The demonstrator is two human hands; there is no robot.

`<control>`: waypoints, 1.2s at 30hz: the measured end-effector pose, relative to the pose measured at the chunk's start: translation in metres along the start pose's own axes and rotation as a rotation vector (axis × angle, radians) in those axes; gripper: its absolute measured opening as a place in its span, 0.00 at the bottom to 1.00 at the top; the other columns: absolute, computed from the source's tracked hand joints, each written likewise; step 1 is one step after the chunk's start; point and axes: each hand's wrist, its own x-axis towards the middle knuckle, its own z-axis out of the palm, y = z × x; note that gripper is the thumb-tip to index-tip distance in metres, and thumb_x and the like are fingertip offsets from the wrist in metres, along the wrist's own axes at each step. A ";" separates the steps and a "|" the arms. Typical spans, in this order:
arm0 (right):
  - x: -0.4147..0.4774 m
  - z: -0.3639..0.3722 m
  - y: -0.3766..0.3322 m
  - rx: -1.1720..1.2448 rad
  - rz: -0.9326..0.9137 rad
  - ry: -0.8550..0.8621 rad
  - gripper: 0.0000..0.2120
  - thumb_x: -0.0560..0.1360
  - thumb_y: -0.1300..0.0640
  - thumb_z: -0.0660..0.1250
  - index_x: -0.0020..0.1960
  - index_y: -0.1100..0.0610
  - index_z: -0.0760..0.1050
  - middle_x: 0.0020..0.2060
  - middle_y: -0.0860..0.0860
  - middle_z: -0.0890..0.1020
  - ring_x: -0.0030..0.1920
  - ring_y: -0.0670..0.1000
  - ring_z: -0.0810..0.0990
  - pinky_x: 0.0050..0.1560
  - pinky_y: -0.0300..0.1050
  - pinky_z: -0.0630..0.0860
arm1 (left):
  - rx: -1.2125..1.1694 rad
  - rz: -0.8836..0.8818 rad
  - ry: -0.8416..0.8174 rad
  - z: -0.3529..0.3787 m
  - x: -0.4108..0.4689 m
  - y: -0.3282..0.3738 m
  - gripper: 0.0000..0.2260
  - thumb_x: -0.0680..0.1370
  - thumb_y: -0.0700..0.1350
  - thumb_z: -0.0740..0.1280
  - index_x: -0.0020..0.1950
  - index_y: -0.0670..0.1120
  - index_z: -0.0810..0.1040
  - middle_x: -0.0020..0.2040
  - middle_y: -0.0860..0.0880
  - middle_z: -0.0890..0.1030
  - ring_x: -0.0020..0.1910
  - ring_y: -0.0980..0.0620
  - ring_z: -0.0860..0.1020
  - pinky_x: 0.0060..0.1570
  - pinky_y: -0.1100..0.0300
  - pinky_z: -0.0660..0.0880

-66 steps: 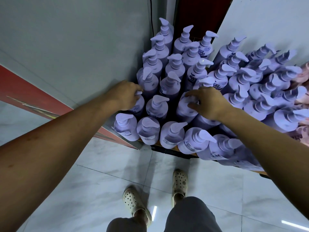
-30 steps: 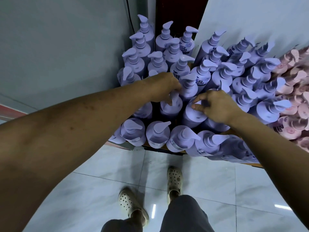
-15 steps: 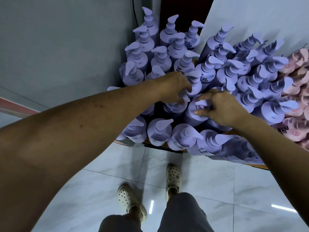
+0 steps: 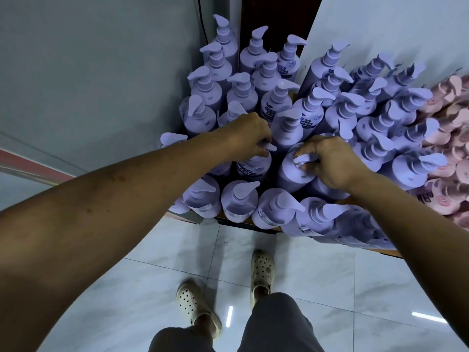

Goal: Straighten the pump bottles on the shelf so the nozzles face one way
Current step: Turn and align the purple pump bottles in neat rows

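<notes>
Several lilac pump bottles stand packed in rows on a shelf (image 4: 253, 226) below me. My left hand (image 4: 247, 134) grips the pump head of a second-row bottle (image 4: 253, 165), whose nozzle tip pokes out to the right past my fingers. My right hand (image 4: 330, 161) grips the pump head of the neighbouring bottle (image 4: 291, 171); its nozzle points left. Most other nozzles point right, among them the front-row bottle (image 4: 239, 199). One nozzle (image 4: 172, 137) at the left edge sticks out from behind my left forearm.
Pink pump bottles (image 4: 451, 148) fill the shelf to the right. A grey wall (image 4: 101, 72) closes the left side, and a white panel (image 4: 393, 26) stands behind. Tiled floor (image 4: 127, 288) and my feet in pale perforated shoes (image 4: 262, 271) lie below the shelf edge.
My left hand has moved from the far-left bottle to a second-row bottle near the middle. My right hand stayed on its bottle; that nozzle now shows pointing left.
</notes>
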 end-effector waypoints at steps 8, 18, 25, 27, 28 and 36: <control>0.000 0.002 -0.006 -0.011 -0.050 -0.053 0.13 0.69 0.72 0.71 0.47 0.57 0.84 0.55 0.54 0.79 0.54 0.55 0.78 0.54 0.43 0.73 | -0.143 -0.021 -0.043 0.004 -0.015 -0.007 0.16 0.71 0.54 0.74 0.55 0.46 0.83 0.44 0.54 0.80 0.43 0.55 0.76 0.44 0.61 0.72; 0.000 0.012 -0.032 -0.311 0.379 0.004 0.25 0.76 0.37 0.57 0.54 0.59 0.74 0.53 0.62 0.76 0.55 0.66 0.75 0.49 0.52 0.73 | -0.155 -0.020 -0.017 0.000 -0.024 -0.008 0.15 0.73 0.53 0.72 0.56 0.47 0.82 0.41 0.54 0.79 0.40 0.56 0.74 0.44 0.61 0.71; 0.012 0.014 -0.033 -0.348 0.284 -0.038 0.13 0.77 0.58 0.61 0.59 0.61 0.72 0.50 0.64 0.78 0.50 0.65 0.77 0.41 0.49 0.72 | -0.125 -0.035 -0.055 -0.001 -0.021 -0.007 0.16 0.73 0.53 0.72 0.55 0.45 0.82 0.45 0.50 0.81 0.44 0.52 0.77 0.46 0.58 0.75; 0.012 0.011 -0.029 -0.345 0.168 -0.062 0.17 0.76 0.61 0.62 0.65 0.56 0.72 0.49 0.63 0.78 0.51 0.64 0.77 0.44 0.50 0.74 | -0.120 -0.026 -0.045 0.000 -0.022 -0.006 0.15 0.73 0.52 0.72 0.54 0.44 0.82 0.45 0.49 0.82 0.44 0.52 0.78 0.46 0.59 0.74; 0.013 0.010 -0.028 -0.337 0.103 -0.066 0.20 0.75 0.63 0.63 0.66 0.53 0.72 0.49 0.61 0.78 0.51 0.63 0.77 0.45 0.50 0.74 | -0.115 -0.021 -0.040 0.000 -0.023 -0.006 0.16 0.74 0.52 0.72 0.55 0.43 0.82 0.46 0.49 0.82 0.44 0.52 0.78 0.47 0.58 0.75; 0.016 0.011 -0.021 -0.277 -0.081 0.014 0.13 0.77 0.60 0.64 0.61 0.53 0.76 0.47 0.58 0.81 0.50 0.61 0.77 0.42 0.44 0.62 | -0.018 -0.005 -0.062 0.005 -0.027 0.000 0.15 0.78 0.50 0.66 0.56 0.40 0.77 0.46 0.45 0.78 0.46 0.47 0.76 0.46 0.55 0.72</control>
